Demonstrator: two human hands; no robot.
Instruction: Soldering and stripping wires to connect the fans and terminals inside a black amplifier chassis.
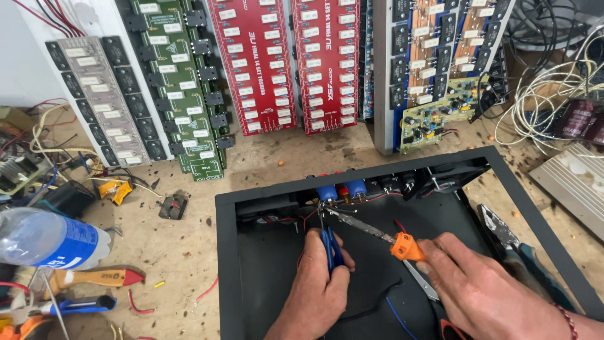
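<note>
Sprawling across the frame, the scuffed wooden bench carries a row of long circuit boards leaning at its far edge: grey, green, two red and a blue-copper one. Toward the near right corner sits a black metal chassis, matte, open-topped and square-edged. Along its rear wall stand two blue cylindrical terminals with a red one between, directly ahead of both hands. The soldering iron, orange at the grip with a slim metal shaft, lies with its long axis slanting from lower right up to upper left, its tip almost at those terminals. The right hand is closed around the orange handle. The left hand, nearer the terminals, is clenched on blue-handled pliers whose nose points straight up at the same spot. Grey-handled cutters rest by the chassis's right wall; a clear plastic bottle lies at the bench's left edge
</note>
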